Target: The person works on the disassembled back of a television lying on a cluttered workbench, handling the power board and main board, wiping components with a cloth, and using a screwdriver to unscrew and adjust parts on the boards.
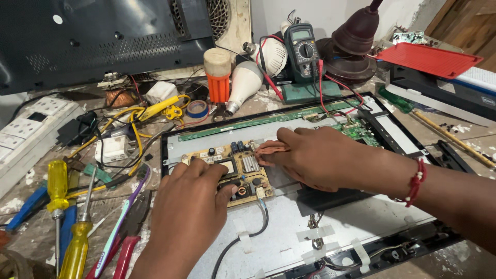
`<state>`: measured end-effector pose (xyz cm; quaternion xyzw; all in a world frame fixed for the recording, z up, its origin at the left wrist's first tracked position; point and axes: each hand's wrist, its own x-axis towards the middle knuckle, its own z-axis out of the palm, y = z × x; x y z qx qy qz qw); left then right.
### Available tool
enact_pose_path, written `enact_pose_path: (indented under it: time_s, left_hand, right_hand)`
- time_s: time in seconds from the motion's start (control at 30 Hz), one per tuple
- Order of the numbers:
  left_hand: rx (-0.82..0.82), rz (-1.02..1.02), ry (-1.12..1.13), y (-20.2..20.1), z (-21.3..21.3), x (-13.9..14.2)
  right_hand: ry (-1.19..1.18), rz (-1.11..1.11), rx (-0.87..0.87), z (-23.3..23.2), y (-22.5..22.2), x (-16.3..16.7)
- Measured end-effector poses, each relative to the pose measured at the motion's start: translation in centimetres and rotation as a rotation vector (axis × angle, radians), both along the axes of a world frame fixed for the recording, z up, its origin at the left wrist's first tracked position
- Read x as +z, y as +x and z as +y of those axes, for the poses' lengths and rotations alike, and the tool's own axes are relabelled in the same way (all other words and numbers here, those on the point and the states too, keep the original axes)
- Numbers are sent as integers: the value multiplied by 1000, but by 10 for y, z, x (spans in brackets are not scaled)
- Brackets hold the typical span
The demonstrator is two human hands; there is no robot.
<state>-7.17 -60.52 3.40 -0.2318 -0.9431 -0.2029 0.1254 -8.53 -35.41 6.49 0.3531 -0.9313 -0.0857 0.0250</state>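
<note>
A tan power circuit board (pixel 248 173) with capacitors and a heat sink sits on the grey metal back of an opened flat screen (pixel 310 217). My left hand (pixel 188 206) rests on the board's near left part, fingers curled onto its components. From the right, my right hand (pixel 315 155) reaches over the board's right edge and pinches a small reddish-brown tool handle (pixel 269 149) whose tip is hidden. A red thread band circles my right wrist. Further back lies a green circuit board (pixel 359 132).
Yellow-handled screwdrivers (pixel 58 191), a toothbrush (pixel 121 222) and red-handled pliers (pixel 126 248) lie at left. A multimeter (pixel 303 49) with red leads, a bulb (pixel 243 85), a tape roll (pixel 197 108), a white power strip (pixel 26 129) and a black panel (pixel 93 36) stand behind.
</note>
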Motion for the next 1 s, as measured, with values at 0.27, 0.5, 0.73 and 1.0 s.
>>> enact_pose_path:
  time_s: [0.27,0.5,0.73,1.0]
  left_hand:
    - [11,-33,-24,0,2,1]
    - [5,-28,-24,1,2,1]
    - [12,-31,-21,1,2,2]
    - [6,-22,-5,1,2,1]
  right_hand:
    - [68,146,50,-5,5,-1]
    - [70,70,78,-5,12,5]
    - [40,36,183,6,20,11]
    - [25,-85,167,11,28,13]
